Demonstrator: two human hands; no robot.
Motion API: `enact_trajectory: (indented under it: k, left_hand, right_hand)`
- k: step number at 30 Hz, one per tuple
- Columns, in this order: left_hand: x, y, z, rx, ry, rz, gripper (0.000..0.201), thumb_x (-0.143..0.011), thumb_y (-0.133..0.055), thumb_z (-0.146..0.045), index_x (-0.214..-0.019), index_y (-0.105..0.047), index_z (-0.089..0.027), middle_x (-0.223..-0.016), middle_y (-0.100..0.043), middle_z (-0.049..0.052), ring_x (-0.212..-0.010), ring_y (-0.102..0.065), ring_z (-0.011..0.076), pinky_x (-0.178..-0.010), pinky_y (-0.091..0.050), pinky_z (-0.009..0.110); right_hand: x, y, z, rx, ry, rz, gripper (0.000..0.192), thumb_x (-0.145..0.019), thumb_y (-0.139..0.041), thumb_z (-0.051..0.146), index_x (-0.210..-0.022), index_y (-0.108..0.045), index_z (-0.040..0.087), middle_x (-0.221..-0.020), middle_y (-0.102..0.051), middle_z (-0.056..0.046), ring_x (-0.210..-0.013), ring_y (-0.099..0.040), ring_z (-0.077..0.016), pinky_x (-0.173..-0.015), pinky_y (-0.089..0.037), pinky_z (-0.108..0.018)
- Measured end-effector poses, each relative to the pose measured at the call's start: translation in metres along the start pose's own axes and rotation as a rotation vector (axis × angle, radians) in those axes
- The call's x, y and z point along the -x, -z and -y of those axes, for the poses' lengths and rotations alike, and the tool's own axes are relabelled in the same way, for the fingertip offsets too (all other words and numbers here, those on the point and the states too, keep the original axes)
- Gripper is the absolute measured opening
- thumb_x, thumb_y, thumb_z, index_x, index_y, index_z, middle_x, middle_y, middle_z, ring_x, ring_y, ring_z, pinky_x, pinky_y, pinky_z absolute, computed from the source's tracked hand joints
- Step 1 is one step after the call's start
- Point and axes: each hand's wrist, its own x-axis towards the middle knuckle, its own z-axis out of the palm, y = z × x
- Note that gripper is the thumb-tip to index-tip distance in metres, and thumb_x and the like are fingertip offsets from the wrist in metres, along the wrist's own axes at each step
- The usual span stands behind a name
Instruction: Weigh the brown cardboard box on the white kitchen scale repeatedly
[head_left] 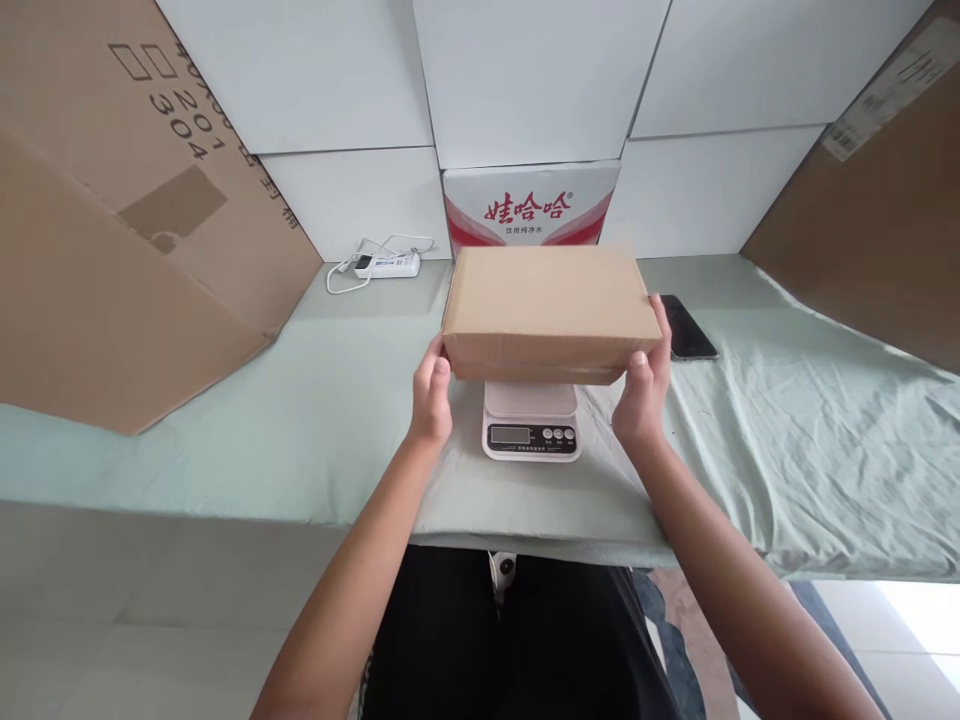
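Observation:
A closed brown cardboard box [555,300] is held level between my two hands. My left hand [433,392] grips its left end near the front corner, thumb in front and the other fingers mostly hidden. At the right end, my right hand [646,385] is closed on the box, its thumb on the front face and fingers along the side. Below the box is a white digital kitchen scale [531,430], its platform partly covered from view. Its display looks blank. Whether the box touches the platform I cannot tell.
Green cloth [360,400] covers the table. A white power strip [388,265] with a cable lies at the back left, a black smartphone [686,328] on the right. Large cardboard panels [127,270] flank both sides. Behind stands a red-and-white carton [532,205] against white tiles.

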Motion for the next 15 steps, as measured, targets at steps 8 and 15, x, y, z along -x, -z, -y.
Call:
enact_trajectory:
  k: [8, 15]
  left_hand:
    - [-0.095, -0.016, 0.043, 0.068, 0.101, -0.072, 0.091, -0.086, -0.064, -0.104, -0.127, -0.080, -0.025, -0.140, -0.086, 0.014, -0.150, -0.074, 0.0395, -0.124, -0.061, 0.047]
    - [-0.092, -0.024, 0.072, 0.054, 0.180, -0.063, 0.086, -0.093, -0.062, -0.099, -0.134, -0.080, -0.025, -0.151, -0.083, 0.013, -0.158, -0.069, 0.0381, -0.134, -0.055, 0.047]
  right_hand:
    - [-0.069, -0.045, -0.048, -0.062, -0.035, 0.100, 0.099, -0.100, -0.050, 0.094, -0.179, -0.046, 0.036, -0.189, -0.048, -0.008, -0.183, -0.031, -0.0430, -0.152, -0.021, -0.071]
    - [-0.058, -0.057, -0.084, -0.156, -0.191, 0.099, 0.098, -0.100, -0.056, 0.086, -0.183, -0.040, 0.036, -0.196, -0.037, -0.005, -0.185, -0.029, -0.0394, -0.154, -0.019, -0.068]
